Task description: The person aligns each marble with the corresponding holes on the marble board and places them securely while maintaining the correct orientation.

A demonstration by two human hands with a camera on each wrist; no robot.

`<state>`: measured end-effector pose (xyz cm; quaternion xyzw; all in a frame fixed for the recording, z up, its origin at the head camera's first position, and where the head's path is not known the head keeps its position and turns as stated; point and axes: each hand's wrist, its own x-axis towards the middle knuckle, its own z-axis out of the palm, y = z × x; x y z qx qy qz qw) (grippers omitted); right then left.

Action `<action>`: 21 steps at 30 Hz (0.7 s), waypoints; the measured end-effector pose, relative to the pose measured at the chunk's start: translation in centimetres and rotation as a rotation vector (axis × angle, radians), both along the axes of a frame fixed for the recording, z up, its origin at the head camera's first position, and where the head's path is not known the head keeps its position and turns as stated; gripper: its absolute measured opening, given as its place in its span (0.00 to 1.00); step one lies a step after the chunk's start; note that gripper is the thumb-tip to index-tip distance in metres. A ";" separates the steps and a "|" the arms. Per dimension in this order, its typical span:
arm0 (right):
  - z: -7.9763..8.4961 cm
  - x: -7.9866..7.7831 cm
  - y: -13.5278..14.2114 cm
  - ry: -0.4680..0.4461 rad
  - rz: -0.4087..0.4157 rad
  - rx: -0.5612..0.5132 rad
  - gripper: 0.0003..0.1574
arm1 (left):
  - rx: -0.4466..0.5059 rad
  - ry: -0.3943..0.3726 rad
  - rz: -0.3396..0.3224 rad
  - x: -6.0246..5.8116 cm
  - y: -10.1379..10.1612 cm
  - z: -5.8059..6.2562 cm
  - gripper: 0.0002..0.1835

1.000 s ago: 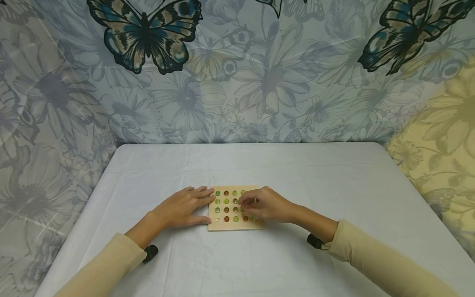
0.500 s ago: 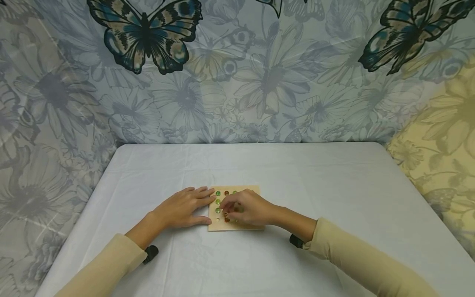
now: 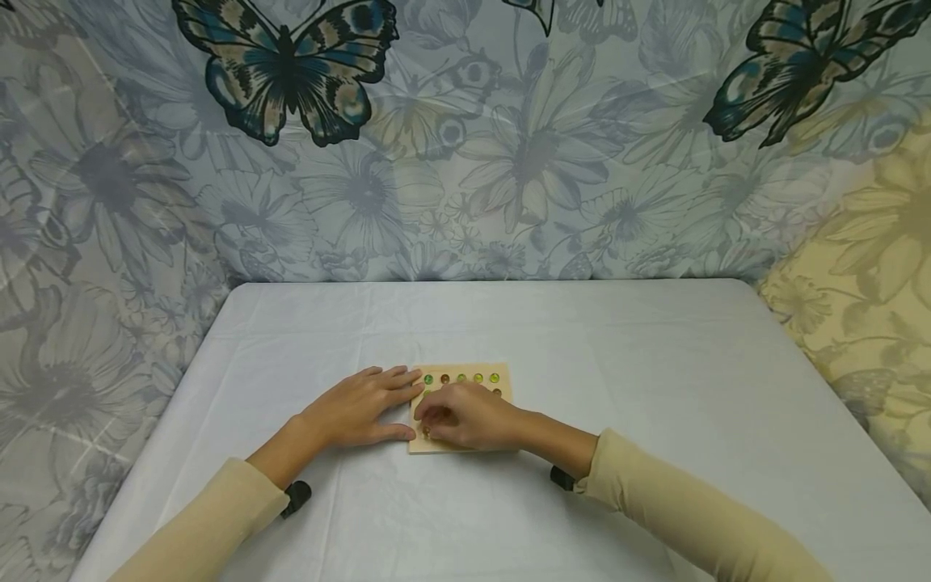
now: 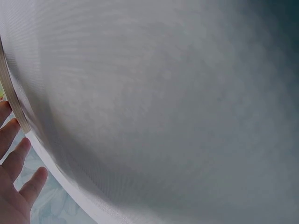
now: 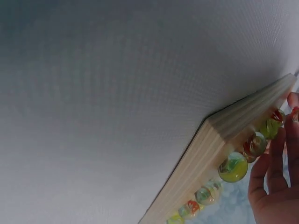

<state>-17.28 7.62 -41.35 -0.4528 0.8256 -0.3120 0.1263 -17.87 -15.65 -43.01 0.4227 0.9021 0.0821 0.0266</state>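
Observation:
A light wooden board [image 3: 465, 369] lies on the table, with glass marbles seated in rows of holes. Along its back row, green and brown marbles such as a yellow-green marble [image 3: 494, 377] show. My left hand [image 3: 360, 408] lies flat with fingers spread, its fingertips and thumb at the board's left edge. Over the board, my right hand [image 3: 469, 416] pinches a marble [image 3: 427, 432] at the front left corner hole and hides most of the other rows. In the right wrist view, a reddish marble [image 5: 295, 113] shows between the fingers, beyond a yellow-green marble [image 5: 233, 166] at the near corner.
White cloth covers the table [image 3: 618, 339] on every side of the board. Behind it hangs a floral backdrop [image 3: 436, 202] with butterflies. A black wrist camera [image 3: 296, 499] sits at the left cuff, another black wrist camera [image 3: 562, 478] at the right.
My right hand has moved left across the board, from its right half to the front left corner hole, which looked bare before. The back row's right end is uncovered. My left hand stays put.

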 end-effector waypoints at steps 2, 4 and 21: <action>0.0 0.1 -0.1 0.024 0.003 0.008 0.12 | -0.004 -0.003 0.000 0.0 0.0 0.0 0.39; 0.0 0.1 -0.2 0.042 0.001 0.018 0.12 | -0.005 -0.005 0.001 0.0 0.0 0.0 0.39; 0.6 0.0 0.5 0.087 -0.019 0.000 0.11 | -0.005 0.012 -0.012 -0.1 0.1 0.0 0.38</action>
